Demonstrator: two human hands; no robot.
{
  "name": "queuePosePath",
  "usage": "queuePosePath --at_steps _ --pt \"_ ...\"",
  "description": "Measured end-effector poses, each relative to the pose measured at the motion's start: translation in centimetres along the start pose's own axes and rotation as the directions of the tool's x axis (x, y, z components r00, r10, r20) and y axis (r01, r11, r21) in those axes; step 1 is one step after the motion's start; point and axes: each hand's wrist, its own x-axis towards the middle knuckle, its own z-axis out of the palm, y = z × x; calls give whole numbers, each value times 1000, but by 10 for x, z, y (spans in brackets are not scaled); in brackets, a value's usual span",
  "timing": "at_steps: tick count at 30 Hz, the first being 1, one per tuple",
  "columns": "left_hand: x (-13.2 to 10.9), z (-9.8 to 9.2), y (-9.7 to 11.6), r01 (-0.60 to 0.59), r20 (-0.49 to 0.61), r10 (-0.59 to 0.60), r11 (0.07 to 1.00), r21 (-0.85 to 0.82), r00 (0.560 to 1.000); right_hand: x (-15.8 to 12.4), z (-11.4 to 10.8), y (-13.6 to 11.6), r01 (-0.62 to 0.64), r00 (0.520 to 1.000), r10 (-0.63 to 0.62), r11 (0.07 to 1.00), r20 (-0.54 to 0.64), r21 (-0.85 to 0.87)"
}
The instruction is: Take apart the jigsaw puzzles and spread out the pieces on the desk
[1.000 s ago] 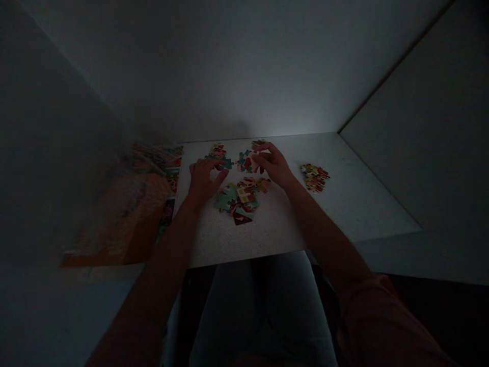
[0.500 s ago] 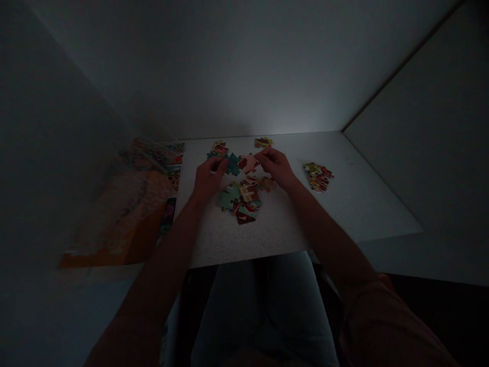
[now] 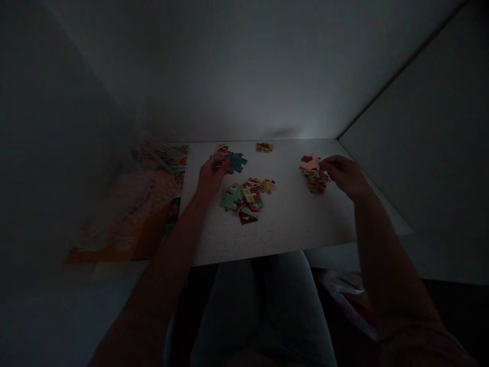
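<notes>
Left hand (image 3: pixel 212 177): thumb and fingers pinch a teal jigsaw piece (image 3: pixel 238 162), just beside a small cluster of pieces (image 3: pixel 222 150) near the far edge of the white speckled counter (image 3: pixel 282 232). Right hand (image 3: pixel 344 176): fingers curled, tips touching a pale pink piece (image 3: pixel 309 163) on top of the right pile (image 3: pixel 316 183); cannot tell if it is gripped. Main heap (image 3: pixel 245 200) lies between the hands. Second small cluster (image 3: pixel 264 147) at far edge. Orange printed sheet (image 3: pixel 141 209) lies left of the counter, dim.
</notes>
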Motion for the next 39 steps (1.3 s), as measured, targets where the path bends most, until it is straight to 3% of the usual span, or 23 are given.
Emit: queuePosePath --at_steps 3,5,9,11,13,15,17,19,22,29,32,35,39 --pt "-1 2 3 26 9 -26 999 -37 1000 -11 -23 3 -70 997 63 978 -42 -195" --pt "-1 3 5 33 12 -33 998 -47 999 -13 -11 -4 -67 997 61 980 -37 -186" --pt "-4 5 8 27 40 -24 996 -81 999 -12 64 -37 -12 986 18 999 165 -38" --pt "-7 6 10 25 80 -17 995 -93 997 -13 110 -59 12 948 -42 995 316 95" --pt "-10 7 13 16 118 -5 996 -90 993 -14 148 -80 -76 891 -55 960 450 269" --pt "-13 7 17 7 143 4 997 -79 990 -14 172 -94 -148 873 -60 913 483 381" --pt "-13 8 20 12 144 -1 997 -72 990 -14 181 -100 -197 877 -51 869 478 454" --pt "-13 9 23 37 132 -26 996 -81 991 -14 176 -98 -242 878 -26 837 478 491" --pt "-11 9 22 91 125 -74 987 -131 989 -18 151 -85 -253 891 22 853 453 457" --pt "-5 4 14 215 83 -203 960 -182 976 -31 31 -27 20 983 -36 996 179 90" --pt "-4 5 15 236 92 -223 957 -171 971 -32 -3 -12 139 989 -127 978 81 -155" --pt "-6 6 19 238 98 -226 961 -143 969 -37 5 -14 155 987 -145 972 72 -177" --pt "-11 7 25 164 184 -140 979 -120 973 -50 73 -47 187 962 -160 976 222 -108"
